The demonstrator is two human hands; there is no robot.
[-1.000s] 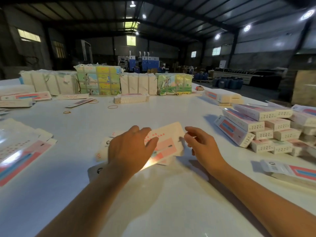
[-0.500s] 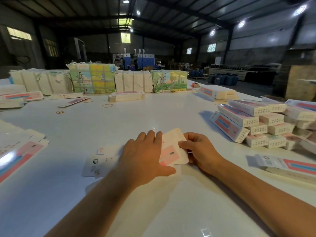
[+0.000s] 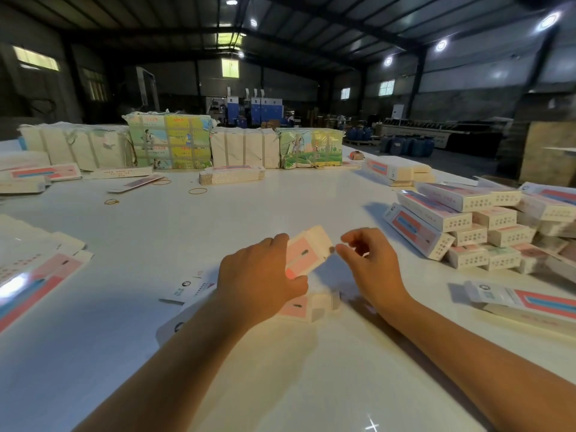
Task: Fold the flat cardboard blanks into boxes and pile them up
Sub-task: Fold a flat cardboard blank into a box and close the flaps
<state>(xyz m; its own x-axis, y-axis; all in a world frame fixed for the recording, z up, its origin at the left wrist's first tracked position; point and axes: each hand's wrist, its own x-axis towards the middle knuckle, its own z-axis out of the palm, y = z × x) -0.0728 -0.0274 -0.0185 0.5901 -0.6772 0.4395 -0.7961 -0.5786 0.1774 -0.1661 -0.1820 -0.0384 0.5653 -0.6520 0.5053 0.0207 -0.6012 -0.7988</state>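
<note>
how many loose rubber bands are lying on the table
3, all far left of centre on the table: rubber band nearest the middle, another rubber band behind it, and a third rubber band leftmost. Others may be hidden.

The hall around me is dim, its roof nearly black, lit by round ceiling lamps (image 3: 441, 45) and small bright windows (image 3: 230, 67) at the far wall. The white table (image 3: 218, 219) catches most of the light and glares softly; a hot spot burns on the flat blanks (image 3: 18, 282) at far left. My forearms throw soft bluish shadows. Straight lines bow toward the edges, and the corners look smeared. The distant machinery is hazy and grainy.
</note>
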